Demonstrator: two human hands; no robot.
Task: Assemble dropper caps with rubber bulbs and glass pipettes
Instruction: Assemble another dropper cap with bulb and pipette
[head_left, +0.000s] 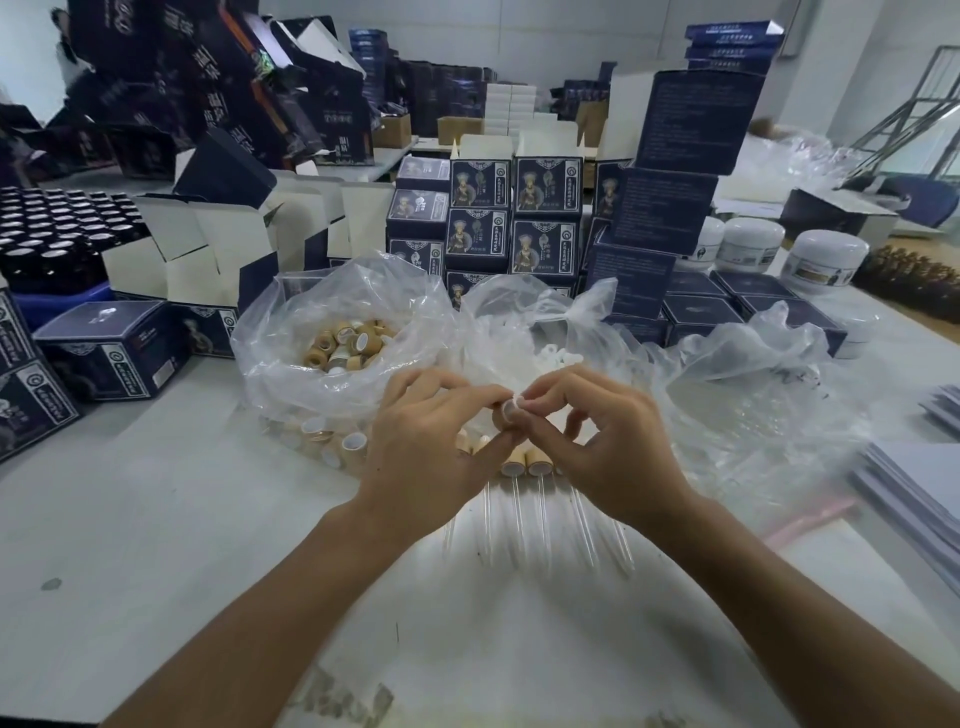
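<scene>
While the left hand (431, 447) pinches a tan dropper cap (505, 415) to steady it, the right hand (597, 441) pinches a white rubber bulb (517, 401) into its top, just above finished droppers (530, 467) lying on the worktop (156, 545).

Box (478, 184) print too blurred

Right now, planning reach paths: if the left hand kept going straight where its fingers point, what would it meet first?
Probably the right hand: the left hand points right, both pinching the same cap. Depth looks matched.
</scene>
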